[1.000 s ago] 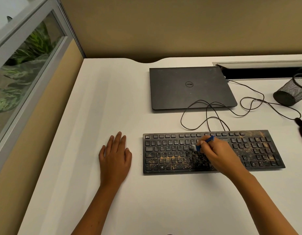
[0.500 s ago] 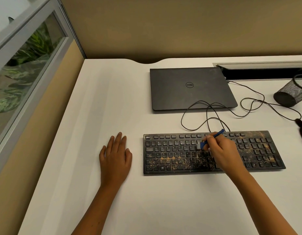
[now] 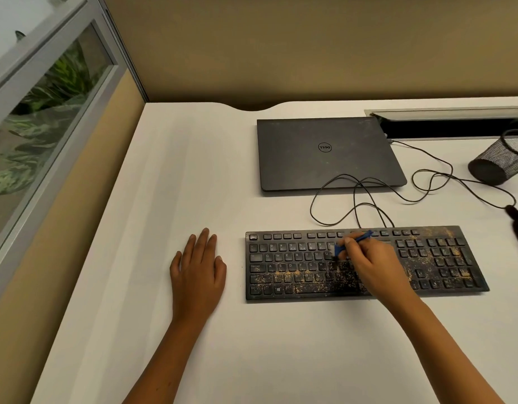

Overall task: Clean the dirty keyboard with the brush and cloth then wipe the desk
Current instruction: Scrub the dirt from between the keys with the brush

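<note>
The keyboard point(image 3: 365, 262) lies near the bench's point(image 3: 223, 345) front edge, right of the middle. The right hand point(image 3: 371, 263) pinches a blue brush point(image 3: 355, 242) on its middle keys. The left hand point(image 3: 198, 272) rests flat on the bench, fingers together. The left keys look cleaner — crumbs cover the bottom rows and right end. No cloth shows — wiping is not yet done.

Right hand point(image 3: 374, 266) pinching blue brush point(image 3: 352, 242) on dusty keyboard point(image 3: 281, 275), left hand point(image 3: 198, 272) flat on desk point(image 3: 164, 185)
</note>
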A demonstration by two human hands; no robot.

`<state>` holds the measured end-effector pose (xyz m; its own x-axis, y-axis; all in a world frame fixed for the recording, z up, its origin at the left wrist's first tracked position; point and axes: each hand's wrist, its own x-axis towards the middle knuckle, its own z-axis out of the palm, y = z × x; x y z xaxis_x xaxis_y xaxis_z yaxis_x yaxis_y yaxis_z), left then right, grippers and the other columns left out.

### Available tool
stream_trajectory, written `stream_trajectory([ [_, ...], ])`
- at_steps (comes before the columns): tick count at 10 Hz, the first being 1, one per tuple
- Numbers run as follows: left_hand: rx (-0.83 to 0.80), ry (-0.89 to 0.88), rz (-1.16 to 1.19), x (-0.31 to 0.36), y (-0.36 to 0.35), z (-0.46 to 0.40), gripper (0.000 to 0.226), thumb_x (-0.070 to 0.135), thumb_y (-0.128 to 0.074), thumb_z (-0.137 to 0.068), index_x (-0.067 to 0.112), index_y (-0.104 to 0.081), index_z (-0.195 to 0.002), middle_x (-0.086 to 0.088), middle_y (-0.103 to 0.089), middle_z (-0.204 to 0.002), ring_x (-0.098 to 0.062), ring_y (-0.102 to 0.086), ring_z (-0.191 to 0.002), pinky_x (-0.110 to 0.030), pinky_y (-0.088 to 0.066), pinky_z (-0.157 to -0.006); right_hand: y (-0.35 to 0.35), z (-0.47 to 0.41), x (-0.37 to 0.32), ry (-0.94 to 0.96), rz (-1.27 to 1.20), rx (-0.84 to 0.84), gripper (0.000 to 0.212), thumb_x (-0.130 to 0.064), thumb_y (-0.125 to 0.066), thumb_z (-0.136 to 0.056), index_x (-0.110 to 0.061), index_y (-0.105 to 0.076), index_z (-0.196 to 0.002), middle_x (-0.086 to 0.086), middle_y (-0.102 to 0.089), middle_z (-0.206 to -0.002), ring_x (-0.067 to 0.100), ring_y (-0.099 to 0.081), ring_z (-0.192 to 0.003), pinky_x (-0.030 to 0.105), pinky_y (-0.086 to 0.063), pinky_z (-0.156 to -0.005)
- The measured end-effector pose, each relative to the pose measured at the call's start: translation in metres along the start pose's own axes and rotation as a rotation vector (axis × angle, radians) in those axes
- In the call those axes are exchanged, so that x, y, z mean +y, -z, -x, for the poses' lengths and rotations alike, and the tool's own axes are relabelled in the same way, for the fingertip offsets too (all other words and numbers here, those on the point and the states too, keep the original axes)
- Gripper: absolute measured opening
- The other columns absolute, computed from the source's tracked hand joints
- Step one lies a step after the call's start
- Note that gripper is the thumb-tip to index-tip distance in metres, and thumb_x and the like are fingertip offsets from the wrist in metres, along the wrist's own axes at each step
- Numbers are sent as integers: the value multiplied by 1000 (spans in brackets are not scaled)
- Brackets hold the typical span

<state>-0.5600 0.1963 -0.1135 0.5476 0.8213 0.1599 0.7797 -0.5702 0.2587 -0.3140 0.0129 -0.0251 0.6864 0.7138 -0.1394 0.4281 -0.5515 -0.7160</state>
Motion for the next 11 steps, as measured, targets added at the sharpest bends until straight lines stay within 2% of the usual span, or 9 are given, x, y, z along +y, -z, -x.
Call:
stream_trajectory([
  [1,2,1,1,0,0,0,53,31,-31,-93,13,-57,-135,-5,-47,-148,-27,-43,-138,-50,-36,-104,1,3,0,-34,-48,-48,28,-19,-43,-98,-14,-65,-82,5,-67,-70,20,-57,-59,37,-47,-57],
  [3,12,4,11,1,1,0,52,31,-31,-93,13,-58,-134,-5,-48,-148,-26,-43,-137,-50,-36,-104,-3,9,-2,7,-13,87,31,-20,-44,-98,-15,-68,-78,-2,-64,-61,14,-57,-55,33,-45,-53],
  [4,11,2,15,1,1,0,52,31,-31,-93,13,-58,-134,-5,-48,-148,-27,-43,-137,-51,-36,-104,-6,10,1,-14,-14,17,31,-20,-43,-98,-15,-67,-78,2,-67,-66,15,-58,-57,33,-46,-55],
  [6,12,3,14,1,1,0,53,31,-31,-93,13,-58,-134,-5,-48,-148,-27,-43,-137,-51,-36,-104,3,7,9,-24,-136,163,32,-21,-45,-98,-16,-67,-74,-2,-66,-65,6,-52,-49,20,-39,-50],
  [7,13,6,15,2,1,0,53,31,-31,-93,13,-58,-135,-5,-47,-148,-26,-43,-138,-51,-35,-105,1,6,13,-16,-103,59,30,-21,-46,-98,-17,-68,-78,-3,-67,-70,7,-60,-60,21,-45,-54],
  [8,12,5,14,2,1,1,53,31,-31,-93,12,-58,-134,-5,-47,-148,-26,-43,-137,-51,-35,-104,2,4,17,-38,-95,42,29,-20,-45,-97,-15,-68,-81,0,-69,-74,22,-64,-68,38,-50,-62],
  [9,13,2,11,2,1,0,52,31,-31,-93,12,-58,-134,-5,-48,-148,-27,-43,-137,-51,-36,-104,7,2,20,-55,-65,123,28,-19,-45,-97,-16,-66,-78,7,-67,-70,27,-60,-62,39,-45,-56],
  [10,14,3,8,2,1,0,52,30,-32,-93,12,-59,-134,-6,-48,-148,-27,-44,-136,-51,-37,-103,10,3,18,-67,-166,187,28,-19,-45,-96,-18,-66,-77,6,-68,-71,27,-58,-60,40,-45,-56],
  [11,13,-4,6,0,1,0,52,31,-32,-93,12,-58,-135,-6,-48,-148,-28,-44,-137,-51,-36,-104,9,3,16,-56,-144,192,32,-21,-46,-97,-13,-68,-75,2,-69,-75,24,-62,-69,42,-48,-64],
])
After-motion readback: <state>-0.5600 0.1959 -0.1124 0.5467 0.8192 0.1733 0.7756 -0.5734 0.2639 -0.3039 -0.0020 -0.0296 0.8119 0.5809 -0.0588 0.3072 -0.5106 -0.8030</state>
